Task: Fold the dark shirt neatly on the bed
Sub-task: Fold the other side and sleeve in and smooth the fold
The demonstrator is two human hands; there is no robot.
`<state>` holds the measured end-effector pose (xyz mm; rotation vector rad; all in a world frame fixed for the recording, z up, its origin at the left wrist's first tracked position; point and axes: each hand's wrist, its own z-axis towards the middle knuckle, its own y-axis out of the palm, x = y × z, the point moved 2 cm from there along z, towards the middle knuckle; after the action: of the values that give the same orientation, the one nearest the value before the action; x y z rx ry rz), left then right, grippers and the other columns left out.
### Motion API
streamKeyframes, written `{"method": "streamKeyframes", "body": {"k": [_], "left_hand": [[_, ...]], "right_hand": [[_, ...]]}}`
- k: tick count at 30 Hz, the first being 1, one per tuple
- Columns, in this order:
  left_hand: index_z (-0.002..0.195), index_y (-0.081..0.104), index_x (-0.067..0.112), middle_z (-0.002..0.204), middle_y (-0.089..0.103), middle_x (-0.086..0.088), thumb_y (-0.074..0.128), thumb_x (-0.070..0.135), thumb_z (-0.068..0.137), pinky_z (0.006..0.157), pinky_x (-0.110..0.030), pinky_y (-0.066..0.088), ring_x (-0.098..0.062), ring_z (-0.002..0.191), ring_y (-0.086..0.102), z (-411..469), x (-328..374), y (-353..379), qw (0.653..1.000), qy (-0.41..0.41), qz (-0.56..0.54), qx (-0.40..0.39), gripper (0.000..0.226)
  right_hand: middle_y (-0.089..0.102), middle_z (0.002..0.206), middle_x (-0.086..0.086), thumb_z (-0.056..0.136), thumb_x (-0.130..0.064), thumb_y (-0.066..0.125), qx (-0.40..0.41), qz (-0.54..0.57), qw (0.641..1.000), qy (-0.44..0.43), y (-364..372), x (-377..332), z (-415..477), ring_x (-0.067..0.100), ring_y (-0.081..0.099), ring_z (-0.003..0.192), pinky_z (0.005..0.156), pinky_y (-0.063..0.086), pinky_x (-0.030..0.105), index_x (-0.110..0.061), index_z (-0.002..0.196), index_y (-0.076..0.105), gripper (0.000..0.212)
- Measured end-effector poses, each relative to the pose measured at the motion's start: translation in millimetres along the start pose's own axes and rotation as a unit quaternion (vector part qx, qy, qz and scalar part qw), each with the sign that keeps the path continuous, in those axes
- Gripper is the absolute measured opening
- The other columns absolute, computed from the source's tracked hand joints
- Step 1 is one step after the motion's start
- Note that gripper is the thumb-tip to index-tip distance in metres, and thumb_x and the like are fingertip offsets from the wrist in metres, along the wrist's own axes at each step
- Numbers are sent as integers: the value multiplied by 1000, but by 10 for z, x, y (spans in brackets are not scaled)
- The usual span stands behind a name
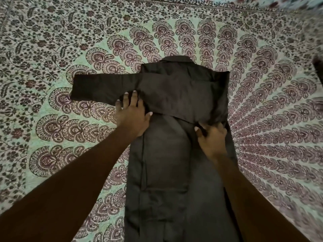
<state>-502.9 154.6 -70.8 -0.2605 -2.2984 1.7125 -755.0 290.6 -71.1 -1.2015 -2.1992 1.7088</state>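
The dark shirt lies flat and lengthwise on the patterned bed sheet, collar at the far end. One sleeve sticks out to the left; a folded layer crosses the chest. My left hand rests flat with spread fingers on the shirt's left edge, where that sleeve meets the body. My right hand pinches the lower edge of the folded layer near the shirt's right side, fingers curled on the fabric.
The sheet, printed with a pale green and maroon paisley mandala, covers the whole bed around the shirt. A dark object shows at the right edge.
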Motion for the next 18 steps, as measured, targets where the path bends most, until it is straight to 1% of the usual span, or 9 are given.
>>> {"method": "streamKeyframes", "body": {"k": [2, 4, 6, 8, 10, 12, 14, 15, 18], "left_hand": [[163, 25, 19, 174, 14, -4, 41, 53, 104, 122, -57, 26, -31, 159, 14, -26, 161, -1, 996, 83, -16, 26, 69], [164, 20, 30, 175, 12, 2, 37, 55, 104, 123, -55, 24, -25, 160, 16, -66, 299, 49, 987, 159, 7, 11, 67], [164, 16, 34, 175, 8, 4, 34, 58, 105, 125, -57, 18, -25, 160, 14, -81, 400, 115, 987, 151, 38, -28, 66], [164, 19, 30, 175, 10, 0, 37, 53, 105, 125, -58, 17, -29, 160, 14, -81, 470, 125, 992, 112, 34, -39, 66], [162, 28, 20, 172, 19, -8, 44, 44, 105, 123, -56, 23, -33, 157, 21, -168, 638, 78, 994, 101, 11, -27, 64], [153, 41, 12, 161, 36, -13, 51, 34, 102, 113, -54, 39, -36, 145, 38, -396, 870, 30, 992, 120, -33, 3, 56], [142, 51, 10, 143, 48, -13, 55, 26, 100, 97, -52, 52, -36, 128, 50, -732, 1128, 81, 984, 150, -94, 15, 45], [137, 54, 10, 135, 51, -12, 55, 23, 99, 92, -51, 54, -34, 121, 52, -926, 1261, 143, 978, 157, -135, -2, 40], [124, 63, 14, 109, 66, -4, 60, 16, 96, 86, -44, 57, -26, 102, 64, -1536, 1674, 431, 944, 120, -296, -88, 28]], "right_hand": [[48, 134, 21, 98, -47, 53, 30, -24, 999, -10, -102, 71, -111, 43, 39, 126, 107, 36, 51, -26, 141, 61, 48], [38, 145, 22, 101, -35, 56, 59, -35, 997, 38, -174, 171, -241, 44, 33, 134, 111, 32, 60, -23, 145, 54, 46], [29, 154, 22, 102, -31, 55, 41, -46, 995, 73, -157, 308, -344, 47, 27, 140, 114, 30, 63, -21, 149, 49, 49], [27, 155, 21, 102, -32, 55, 13, -47, 998, 30, -106, 410, -419, 49, 28, 138, 113, 33, 65, -21, 151, 47, 52], [35, 152, 20, 101, -32, 54, 8, -4, 999, -36, -130, 531, -493, 48, 35, 133, 110, 38, 63, -19, 147, 54, 48], [44, 145, 20, 100, -31, 53, 28, 48, 997, -52, -209, 698, -602, 45, 42, 128, 106, 44, 59, -17, 142, 60, 44], [48, 140, 20, 98, -29, 50, 67, 40, 997, -17, -313, 915, -746, 44, 44, 123, 100, 47, 53, -15, 138, 62, 44], [48, 139, 21, 97, -27, 50, 82, 28, 996, 15, -370, 1024, -830, 43, 45, 123, 99, 46, 51, -13, 135, 62, 42], [47, 134, 20, 99, -20, 56, 46, 56, 992, 107, -408, 1407, -1141, 38, 50, 114, 93, 45, 41, -11, 130, 60, 32]]}}
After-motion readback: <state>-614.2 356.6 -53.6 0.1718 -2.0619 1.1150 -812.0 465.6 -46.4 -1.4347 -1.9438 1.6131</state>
